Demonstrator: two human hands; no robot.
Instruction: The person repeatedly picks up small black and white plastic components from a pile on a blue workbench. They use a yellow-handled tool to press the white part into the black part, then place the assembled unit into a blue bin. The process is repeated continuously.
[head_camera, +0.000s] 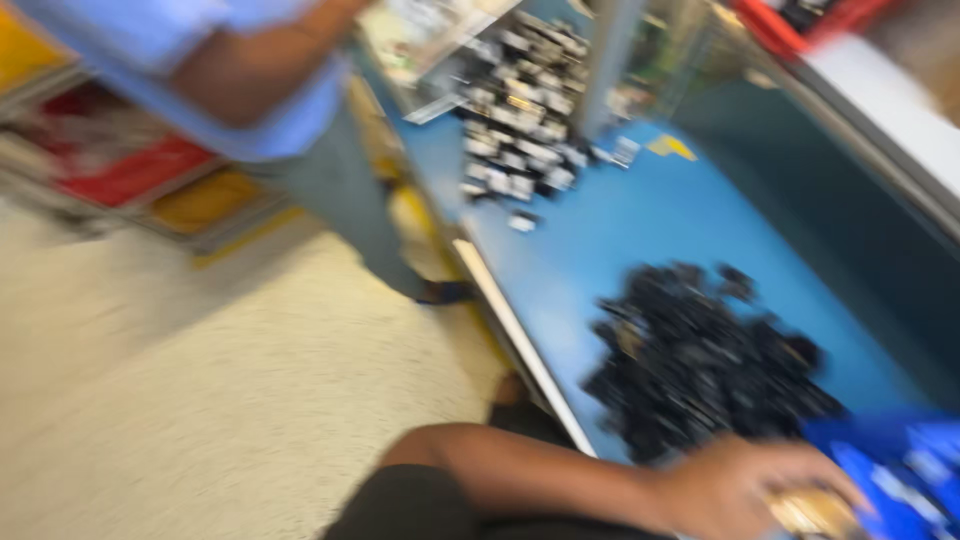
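The frame is heavily blurred by motion. My left hand (745, 490) reaches in from the bottom over the near end of a blue table (640, 225). Its fingers curl around a small golden-brown object (812, 512) whose shape I cannot make out. Just beyond the hand lies a heap of small black parts (700, 360). A bright blue bag or cloth (905, 470) sits right beside the hand at the bottom right corner. My right hand is not in view.
Another person in a light blue shirt (250, 90) and grey trousers stands at the table's left side. Several black-and-white small parts (520, 130) lie at the far end. A white strip (515, 330) edges the table. Red and yellow bins (150, 180) stand on the left.
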